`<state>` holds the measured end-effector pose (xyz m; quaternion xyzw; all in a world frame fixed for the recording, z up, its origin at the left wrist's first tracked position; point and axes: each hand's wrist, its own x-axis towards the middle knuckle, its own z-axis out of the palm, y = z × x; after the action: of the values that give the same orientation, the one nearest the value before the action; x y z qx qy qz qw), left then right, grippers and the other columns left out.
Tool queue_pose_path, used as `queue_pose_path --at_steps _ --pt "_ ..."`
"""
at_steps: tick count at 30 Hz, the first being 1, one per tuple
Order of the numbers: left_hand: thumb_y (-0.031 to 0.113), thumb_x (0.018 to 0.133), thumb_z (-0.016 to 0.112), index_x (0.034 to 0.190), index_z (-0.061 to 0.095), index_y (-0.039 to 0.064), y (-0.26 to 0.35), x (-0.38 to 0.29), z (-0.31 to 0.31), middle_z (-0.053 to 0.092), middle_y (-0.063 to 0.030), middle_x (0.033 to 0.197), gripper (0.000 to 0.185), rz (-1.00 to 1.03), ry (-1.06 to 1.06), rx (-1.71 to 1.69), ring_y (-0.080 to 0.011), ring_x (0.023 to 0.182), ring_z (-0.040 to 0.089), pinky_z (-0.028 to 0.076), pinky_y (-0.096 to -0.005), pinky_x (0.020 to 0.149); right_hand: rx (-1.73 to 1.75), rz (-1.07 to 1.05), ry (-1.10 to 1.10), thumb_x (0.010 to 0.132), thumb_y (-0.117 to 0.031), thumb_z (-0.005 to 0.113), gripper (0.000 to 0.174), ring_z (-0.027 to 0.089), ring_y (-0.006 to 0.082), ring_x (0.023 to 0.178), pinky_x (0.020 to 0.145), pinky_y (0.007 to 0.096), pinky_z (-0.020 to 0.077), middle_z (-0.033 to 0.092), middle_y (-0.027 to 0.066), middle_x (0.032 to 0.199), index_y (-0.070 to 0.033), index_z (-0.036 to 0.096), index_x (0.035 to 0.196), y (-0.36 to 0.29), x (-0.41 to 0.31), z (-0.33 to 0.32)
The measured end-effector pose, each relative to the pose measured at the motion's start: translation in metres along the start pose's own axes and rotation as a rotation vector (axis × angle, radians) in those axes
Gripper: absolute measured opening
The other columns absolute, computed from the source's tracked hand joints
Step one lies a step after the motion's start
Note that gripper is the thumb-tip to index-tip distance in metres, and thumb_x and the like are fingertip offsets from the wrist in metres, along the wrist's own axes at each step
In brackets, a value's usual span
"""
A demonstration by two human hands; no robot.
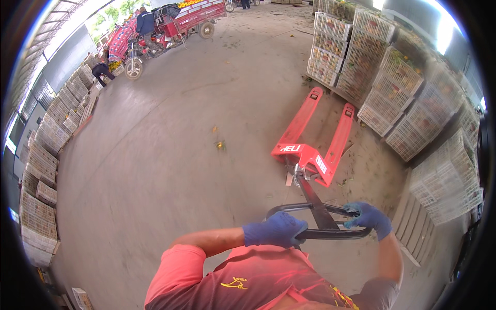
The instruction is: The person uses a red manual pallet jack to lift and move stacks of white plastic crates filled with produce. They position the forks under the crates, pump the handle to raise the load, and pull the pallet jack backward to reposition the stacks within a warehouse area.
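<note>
My left hand, in a blue work glove, is closed around the near left part of the black loop handle of a pallet jack. On the right side of that handle rests my right hand, gloved too, its fingers at the far bar; how tightly they are closed is hard to see. The handle's shaft runs to the red pallet jack, whose two forks point away from me towards stacked crates. The forks carry nothing and lie low over the concrete floor.
Tall stacks of white plastic crates with fruit stand at the right, beside a wooden pallet. More crates line the left wall. A red cargo tricycle, a person by it and another bending person are far off.
</note>
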<state>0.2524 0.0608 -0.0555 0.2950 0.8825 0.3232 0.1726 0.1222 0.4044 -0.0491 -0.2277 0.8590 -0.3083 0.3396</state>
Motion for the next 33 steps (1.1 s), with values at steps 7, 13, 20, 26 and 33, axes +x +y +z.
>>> queue_pose_path --at_steps 7,13,20,26,33 --pt "0.038 0.087 0.071 0.093 0.061 0.008 0.088 -0.025 0.069 0.066 -0.0185 0.077 0.033 0.095 0.01 -0.055 -0.0391 0.073 0.067 0.051 -0.0503 0.068 -0.49 -0.031 0.306 0.084 -0.03 0.077 0.046 0.072 0.0273 0.098 0.087 0.0365 0.056 0.075 0.0172 0.105 -0.002 0.071 0.12 0.036 -0.077 0.024" --pt "0.039 0.089 0.069 0.097 0.057 0.01 0.132 -0.05 0.118 0.066 -0.017 0.08 0.032 0.148 0.049 -0.09 -0.0398 0.074 0.065 0.05 -0.049 0.067 0.573 -0.154 0.873 0.1 -0.014 0.061 0.02 0.066 0.0111 0.074 0.071 0.0246 0.0517 0.071 0.0052 0.083 0.003 0.07 0.104 0.027 -0.215 0.083" --pt "0.034 0.087 0.07 0.101 0.056 0.01 0.194 -0.088 0.202 0.067 -0.0169 0.083 0.031 0.222 -0.179 -0.339 -0.0397 0.08 0.066 0.049 -0.0491 0.071 0.318 -0.268 1.37 0.103 -0.017 0.057 0.024 0.059 0.0111 0.074 0.072 0.0256 0.0463 0.065 0.0048 0.085 0.004 0.068 0.102 0.063 -0.307 0.19" --pt "0.034 0.086 0.072 0.103 0.058 0.01 0.237 -0.124 0.268 0.068 -0.0172 0.085 0.033 0.326 -0.063 -0.328 -0.0399 0.081 0.067 0.05 -0.0498 0.073 0.338 -0.121 1.477 0.102 -0.014 0.055 0.024 0.056 0.0134 0.077 0.077 0.0287 0.0463 0.06 0.0039 0.08 0.006 0.069 0.102 0.097 -0.393 0.236" --pt "0.032 0.084 0.071 0.096 0.061 0.011 0.279 -0.179 0.333 0.069 -0.0132 0.078 0.026 0.315 -0.213 -0.507 -0.0362 0.072 0.068 0.051 -0.0493 0.067 0.398 -0.133 1.511 0.104 -0.019 0.06 0.025 0.059 0.0135 0.075 0.073 0.028 0.0488 0.061 0.0034 0.076 0.004 0.069 0.1 0.12 -0.484 0.324"
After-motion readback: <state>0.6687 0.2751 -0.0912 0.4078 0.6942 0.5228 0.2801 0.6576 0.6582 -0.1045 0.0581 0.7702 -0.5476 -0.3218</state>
